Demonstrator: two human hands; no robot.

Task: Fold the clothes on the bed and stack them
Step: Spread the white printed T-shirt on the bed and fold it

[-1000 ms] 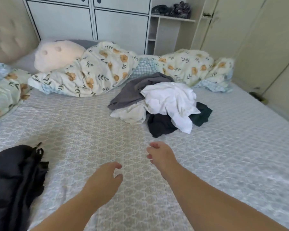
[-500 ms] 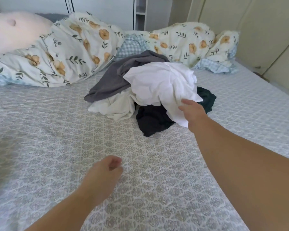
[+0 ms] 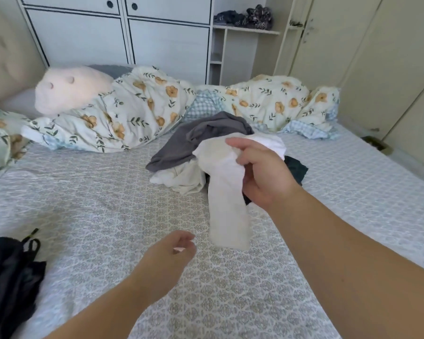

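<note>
Right hand (image 3: 262, 172) grips white garment (image 3: 227, 204) above bed (image 3: 96, 204); left hand (image 3: 167, 255) loosely curled, empty.

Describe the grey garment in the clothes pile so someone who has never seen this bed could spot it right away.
Start at the floral duvet bunched along the far side of the bed; just in front of it lies a heap of clothes. The grey garment drapes over the heap's back left. It is the only mid-grey piece, beside the white garment held by the right hand.

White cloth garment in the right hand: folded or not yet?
Not folded: the white cloth garment hangs bunched and crumpled from the right hand above the bed.
</note>
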